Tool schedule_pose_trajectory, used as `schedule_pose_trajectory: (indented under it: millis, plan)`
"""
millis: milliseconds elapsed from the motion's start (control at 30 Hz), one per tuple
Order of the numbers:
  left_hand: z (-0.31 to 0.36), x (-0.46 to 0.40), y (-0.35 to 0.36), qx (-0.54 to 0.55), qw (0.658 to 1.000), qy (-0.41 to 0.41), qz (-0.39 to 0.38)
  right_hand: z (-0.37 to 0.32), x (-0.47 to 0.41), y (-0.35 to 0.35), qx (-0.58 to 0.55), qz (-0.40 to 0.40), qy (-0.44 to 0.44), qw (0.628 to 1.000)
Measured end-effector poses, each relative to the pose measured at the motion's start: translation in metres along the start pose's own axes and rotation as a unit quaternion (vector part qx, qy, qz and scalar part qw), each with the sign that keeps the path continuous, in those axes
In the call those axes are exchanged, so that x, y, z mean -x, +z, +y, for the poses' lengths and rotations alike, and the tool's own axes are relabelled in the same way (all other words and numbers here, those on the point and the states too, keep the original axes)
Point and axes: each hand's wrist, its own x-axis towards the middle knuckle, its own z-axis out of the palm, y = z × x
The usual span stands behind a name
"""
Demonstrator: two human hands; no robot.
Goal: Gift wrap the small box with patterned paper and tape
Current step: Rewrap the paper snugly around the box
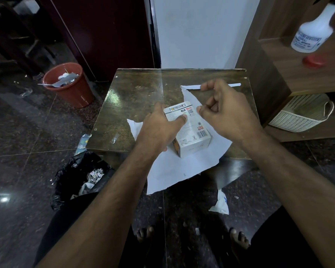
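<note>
The left hand (pixel 159 126) gripped the Portronics box (pixel 191 132) on the white paper (pixel 174 171) — thumb on top; just beside the box, the right hand (pixel 222 111) hovered, fingers curled, holding nothing visible.

White printed box (pixel 191 132) lying flat on the paper (pixel 182 169), barcode face up; the paper, plain white side showing, is overhanging the table's (pixel 128 97) near edge.
</note>
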Motion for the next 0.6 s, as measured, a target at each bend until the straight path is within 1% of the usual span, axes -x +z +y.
schedule_pose_trajectory:
  millis: [67,167,233,367,467,600]
  plan:
    - [0.001,0.001,-0.001,0.006,1.0,-0.002,-0.003,0.001,-0.002,0.002,-0.039,0.005,0.001,0.999]
    - [0.002,0.002,-0.001,0.011,1.0,-0.002,-0.005,0.003,-0.004,0.003,-0.082,-0.008,0.001,0.997]
    - [0.002,0.002,-0.002,0.018,1.0,-0.002,-0.007,0.003,-0.006,0.005,-0.093,-0.025,0.006,0.995]
    - [0.001,0.001,-0.002,0.037,0.999,-0.01,-0.007,0.004,-0.008,0.011,-0.146,-0.074,0.046,0.985]
    - [0.001,0.002,-0.003,0.041,0.999,-0.019,-0.01,0.005,-0.01,0.015,-0.146,-0.08,0.042,0.985]
    - [0.002,0.0,-0.005,0.058,0.997,-0.037,-0.018,0.009,-0.011,0.021,-0.127,-0.11,0.017,0.986]
